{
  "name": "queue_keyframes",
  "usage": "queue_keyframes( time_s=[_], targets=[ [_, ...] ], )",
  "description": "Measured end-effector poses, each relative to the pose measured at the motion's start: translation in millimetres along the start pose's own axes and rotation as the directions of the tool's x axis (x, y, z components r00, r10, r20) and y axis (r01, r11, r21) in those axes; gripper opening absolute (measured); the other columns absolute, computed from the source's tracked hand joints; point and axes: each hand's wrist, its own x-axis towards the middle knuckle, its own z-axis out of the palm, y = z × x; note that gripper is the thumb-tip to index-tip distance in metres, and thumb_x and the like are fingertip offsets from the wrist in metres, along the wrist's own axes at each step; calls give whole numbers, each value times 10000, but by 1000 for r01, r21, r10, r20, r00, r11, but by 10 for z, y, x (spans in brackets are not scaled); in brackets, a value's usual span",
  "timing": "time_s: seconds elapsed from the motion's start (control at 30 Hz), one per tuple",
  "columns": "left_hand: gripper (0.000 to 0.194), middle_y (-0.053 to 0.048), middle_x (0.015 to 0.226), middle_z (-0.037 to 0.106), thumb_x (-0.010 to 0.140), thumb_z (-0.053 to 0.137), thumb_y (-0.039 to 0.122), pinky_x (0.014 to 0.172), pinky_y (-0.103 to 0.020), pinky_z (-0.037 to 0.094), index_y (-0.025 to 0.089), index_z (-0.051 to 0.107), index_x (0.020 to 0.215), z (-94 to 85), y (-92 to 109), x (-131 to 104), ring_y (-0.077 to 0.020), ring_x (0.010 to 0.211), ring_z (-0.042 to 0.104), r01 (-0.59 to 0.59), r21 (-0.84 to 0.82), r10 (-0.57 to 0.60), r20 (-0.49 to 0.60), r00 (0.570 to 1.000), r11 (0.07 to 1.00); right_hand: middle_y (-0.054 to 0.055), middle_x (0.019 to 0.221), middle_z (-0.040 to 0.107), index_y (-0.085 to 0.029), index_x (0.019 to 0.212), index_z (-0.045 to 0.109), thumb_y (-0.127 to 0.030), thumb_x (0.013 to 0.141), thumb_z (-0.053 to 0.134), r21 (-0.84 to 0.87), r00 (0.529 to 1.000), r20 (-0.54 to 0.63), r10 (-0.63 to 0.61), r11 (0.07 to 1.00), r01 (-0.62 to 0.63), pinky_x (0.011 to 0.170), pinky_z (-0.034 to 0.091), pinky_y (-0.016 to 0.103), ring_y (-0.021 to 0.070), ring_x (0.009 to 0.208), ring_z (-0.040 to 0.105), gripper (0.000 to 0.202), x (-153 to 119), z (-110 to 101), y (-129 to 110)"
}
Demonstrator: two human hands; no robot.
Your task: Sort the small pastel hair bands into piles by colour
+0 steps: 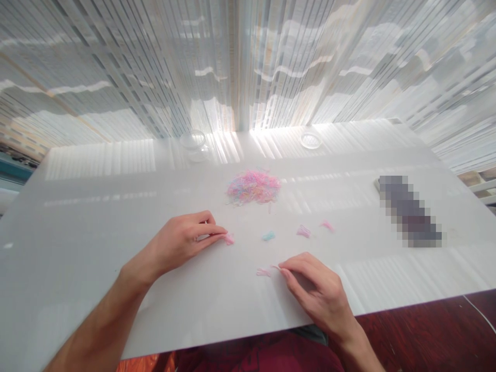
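Pale pink, the loose cluster of bands (264, 272) lies on the bench (96, 217), on the near side of the multicoloured heap (253, 187). It sits just left of the fingertips of the right hand (315, 289), its long axis roughly crosswise; that hand is nearer than the left hand (184, 237). Right thumb and finger appear pinched together on a thin band (275, 267). The left hand, near-left of the heap, touches a pink bunch (229, 239); whether it clamps it, I cannot tell.

Counted: one heap, one loose cluster, two pink bunches (the second bunch (327, 226) near-right of the heap), one blue bunch (268, 235), one lilac bunch (304, 231); beyond the heap, one clear container (196, 146) and one clear round piece (311, 140).
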Motion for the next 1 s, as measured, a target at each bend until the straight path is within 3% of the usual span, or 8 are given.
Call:
queue_keyframes(
  time_s=[0.2, 0.47, 0.63, 0.77, 1.0],
  targets=[
    [242, 9, 885, 681, 1037, 536, 275, 631, -212, 426, 270, 764, 1117, 4, -35, -1, -94, 687, 609, -32, 43, 33, -13, 999, 999, 16, 886, 706, -221, 1016, 673, -122, 971, 619, -6, 1000, -7, -9, 1000, 9, 732, 541, 280, 148, 819, 662, 121, 2, 0, 8],
    [137, 7, 827, 676, 1004, 603, 228, 572, -213, 424, 202, 734, 1034, 92, 234, 31, -80, 591, 578, -142, 70, 154, -216, 964, 987, 25, 841, 676, -201, 997, 656, -58, 933, 620, -165, 984, -170, -57, 986, 29, 755, 500, 328, 176, 817, 602, 160, 24, 18, -15],
    [193, 18, 753, 636, 1034, 548, 319, 524, -249, 392, 223, 715, 1042, 325, 494, 8, -113, 566, 572, -283, 108, 295, -115, 948, 953, 26, 808, 640, -193, 1001, 658, -90, 912, 638, -244, 992, -101, -76, 969, 49, 742, 465, 346, 191, 793, 565, 137, 21, 36, -21],
    [288, 19, 708, 599, 1064, 459, 351, 490, -262, 350, 216, 704, 997, 492, 604, 2, -124, 533, 540, -325, 152, 329, -6, 944, 933, 46, 860, 640, -188, 1034, 662, -151, 899, 667, -288, 998, 2, -59, 956, 57, 768, 452, 373, 212, 833, 563, 140, 13, 46, -30],
    [286, 14, 692, 571, 1062, 451, 266, 499, -263, 341, 203, 697, 930, 613, 610, 35, -132, 552, 527, -352, 184, 361, -17, 932, 918, 50, 883, 637, -221, 1117, 684, -163, 916, 679, -265, 995, 46, -86, 960, 95, 771, 477, 376, 209, 835, 576, 210, -6, 45, -27]
  ],
)
